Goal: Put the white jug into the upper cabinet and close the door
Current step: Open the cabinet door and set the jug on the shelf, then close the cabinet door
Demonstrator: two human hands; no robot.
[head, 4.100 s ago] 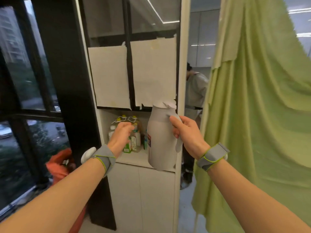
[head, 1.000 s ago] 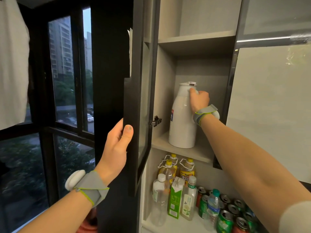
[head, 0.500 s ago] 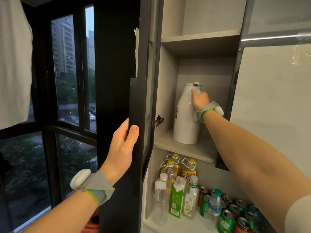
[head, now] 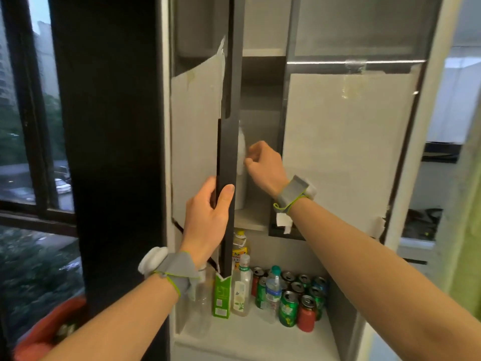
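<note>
The white jug (head: 241, 162) stands upright on the upper cabinet's shelf (head: 251, 220); only a narrow strip of it shows in the gap between the doors. My left hand (head: 208, 217) grips the dark edge of the left door (head: 227, 157), which is swung most of the way in. My right hand (head: 263, 165) is a loose fist in front of the gap, just right of the jug, with nothing visibly in it.
The right door (head: 338, 152), covered with white paper, is closed. On the open shelf below stand bottles (head: 240, 290), a green carton (head: 222, 295) and several cans (head: 289, 306). There is a window (head: 28, 152) at left and a green curtain (head: 468, 230) at right.
My right hand has let go of the jug and pulled back out of the cabinet. My left hand has swung the left door inward, which now hides most of the jug.
</note>
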